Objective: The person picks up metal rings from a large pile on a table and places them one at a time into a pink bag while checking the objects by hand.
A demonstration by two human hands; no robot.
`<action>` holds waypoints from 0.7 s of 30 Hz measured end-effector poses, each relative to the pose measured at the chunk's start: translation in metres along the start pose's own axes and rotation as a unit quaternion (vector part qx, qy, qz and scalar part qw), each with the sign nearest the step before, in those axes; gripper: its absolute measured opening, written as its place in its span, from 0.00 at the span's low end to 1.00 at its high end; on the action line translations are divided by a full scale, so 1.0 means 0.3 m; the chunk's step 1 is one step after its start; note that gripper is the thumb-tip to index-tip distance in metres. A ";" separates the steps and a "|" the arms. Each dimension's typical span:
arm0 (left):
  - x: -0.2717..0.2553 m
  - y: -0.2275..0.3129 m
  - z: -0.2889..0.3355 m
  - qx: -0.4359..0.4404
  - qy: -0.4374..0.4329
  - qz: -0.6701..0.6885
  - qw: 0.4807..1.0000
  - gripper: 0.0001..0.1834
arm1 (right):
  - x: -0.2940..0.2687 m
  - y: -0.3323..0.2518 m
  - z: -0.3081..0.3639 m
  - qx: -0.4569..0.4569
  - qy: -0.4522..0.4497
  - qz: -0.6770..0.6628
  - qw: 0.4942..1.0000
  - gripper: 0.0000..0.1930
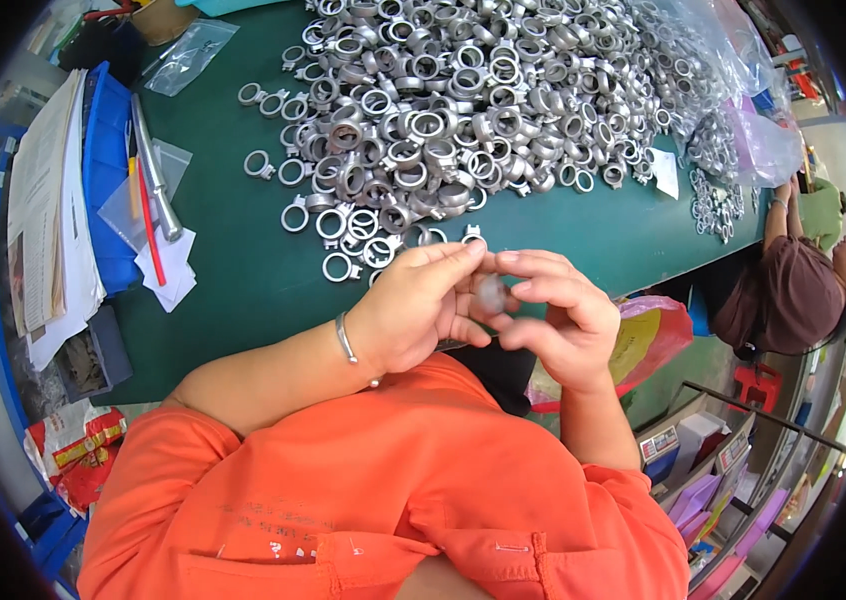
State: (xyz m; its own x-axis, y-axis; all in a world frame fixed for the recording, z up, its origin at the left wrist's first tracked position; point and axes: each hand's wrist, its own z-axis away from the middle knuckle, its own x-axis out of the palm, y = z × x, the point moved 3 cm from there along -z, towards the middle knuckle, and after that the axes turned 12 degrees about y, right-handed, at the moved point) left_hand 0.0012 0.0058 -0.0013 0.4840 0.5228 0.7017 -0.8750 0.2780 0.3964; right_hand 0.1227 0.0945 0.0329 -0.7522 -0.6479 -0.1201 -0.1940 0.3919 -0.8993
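Note:
In front of my chest, a small grey metal ring part (491,294) is blurred by motion between my two hands. My left hand (421,300), with a silver bangle at the wrist, has its palm turned up and its fingers curled around the part. Close on the other side is my right hand (571,322), its thumb and fingers spread and curved beside the part. Just beyond my fingertips lies a big heap of grey metal rings (443,130) with small lugs. Several loose rings (336,266) lie at the heap's near edge.
The heap rests on a green table (213,220). At left are a blue tray (111,190), papers (48,200), a metal rod (155,165) and a red pen (151,225). Clear plastic bags (758,145) lie right. Another person (788,290) sits at the far right.

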 end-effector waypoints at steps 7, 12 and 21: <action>-0.083 -0.017 0.075 -0.043 -0.027 -0.211 0.976 0.07 | 0.048 0.063 -0.001 -0.083 -0.029 0.355 0.931 0.11; -0.113 -0.001 0.078 0.091 0.000 -0.239 0.967 0.04 | 0.060 0.103 0.022 0.033 -0.007 0.224 0.974 0.08; -0.117 0.015 0.090 0.197 0.028 -0.254 0.946 0.06 | 0.104 0.041 0.061 -0.077 -0.029 0.137 0.987 0.07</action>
State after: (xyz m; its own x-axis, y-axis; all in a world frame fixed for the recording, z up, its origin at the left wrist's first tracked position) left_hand -0.0194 -0.0331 -0.0081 0.8299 0.4479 0.3326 -0.4515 0.1890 0.8720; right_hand 0.1084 0.0674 0.0103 -0.7530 -0.5384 -0.3784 -0.0848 0.6496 -0.7556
